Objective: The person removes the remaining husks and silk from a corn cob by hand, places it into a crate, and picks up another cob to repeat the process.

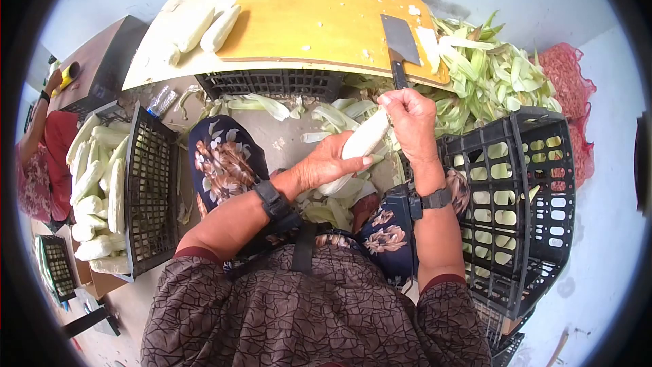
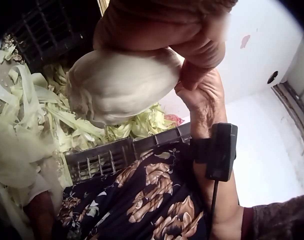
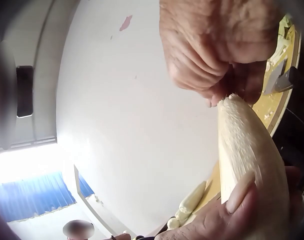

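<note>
A pale ear of corn, mostly stripped of its husk, is held at a slant over the lap. My left hand grips it around its lower part, the thumb lying along the side. At the upper end my right hand pinches the ear's tip between curled fingers and thumb. In the right wrist view fine strands show on the corn near that tip. The left wrist view has its rounded thick end close up. Loose husks lie on the floor below, between the knees.
A cleaver lies on the yellow board, its handle over the near edge. Two pale ears sit at the board's left. A black crate beside stacked ears stands left, another crate right. Husks heap behind it.
</note>
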Demonstrator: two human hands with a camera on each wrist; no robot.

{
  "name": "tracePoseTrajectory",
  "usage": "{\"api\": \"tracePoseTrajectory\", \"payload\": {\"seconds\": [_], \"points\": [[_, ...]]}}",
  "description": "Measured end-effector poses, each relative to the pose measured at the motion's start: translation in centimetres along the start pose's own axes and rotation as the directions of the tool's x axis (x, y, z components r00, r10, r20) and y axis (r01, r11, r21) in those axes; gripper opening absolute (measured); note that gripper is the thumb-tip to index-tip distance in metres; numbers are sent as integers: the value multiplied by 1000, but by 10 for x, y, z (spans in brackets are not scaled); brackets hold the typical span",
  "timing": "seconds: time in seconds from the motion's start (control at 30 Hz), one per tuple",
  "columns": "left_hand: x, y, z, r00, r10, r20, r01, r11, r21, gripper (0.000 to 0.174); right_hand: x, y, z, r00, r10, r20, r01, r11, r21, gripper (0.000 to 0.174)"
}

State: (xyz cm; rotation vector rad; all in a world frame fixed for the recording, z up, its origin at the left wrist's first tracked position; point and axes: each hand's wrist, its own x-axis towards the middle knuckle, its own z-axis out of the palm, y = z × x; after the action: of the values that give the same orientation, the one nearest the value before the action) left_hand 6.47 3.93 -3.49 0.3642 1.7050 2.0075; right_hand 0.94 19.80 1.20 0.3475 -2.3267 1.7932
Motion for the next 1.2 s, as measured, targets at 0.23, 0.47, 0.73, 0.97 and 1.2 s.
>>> {"api": "tracePoseTrajectory", "payload": {"seconds": [0.23, 0.47, 0.73, 0.97, 1.2], "points": [[-2, -2, -1, 1000, -2, -20, 1, 999, -51, 39, 12, -9, -18, 953, 188, -239, -136, 966, 220, 26], [-3, 4, -3, 1000, 9, -16, -13, 962, -274, 41, 6, -9, -12, 984, 177, -38, -164, 962, 219, 27], [-1, 1, -6, 1000, 31, -3, -29, 930, -367, 41, 1, -5, -5, 984, 89, 155, -101, 992, 70, 18], [-1, 1, -6, 1000, 19, 13, -12, 911, -412, 40, 0, -2, -3, 988, -4, 152, -15, 992, 124, 11], [-1, 0, -5, 999, 0, -39, -14, 936, -351, 39, 0, 2, -4, 985, 73, 154, -75, 997, 5, 8]]}}
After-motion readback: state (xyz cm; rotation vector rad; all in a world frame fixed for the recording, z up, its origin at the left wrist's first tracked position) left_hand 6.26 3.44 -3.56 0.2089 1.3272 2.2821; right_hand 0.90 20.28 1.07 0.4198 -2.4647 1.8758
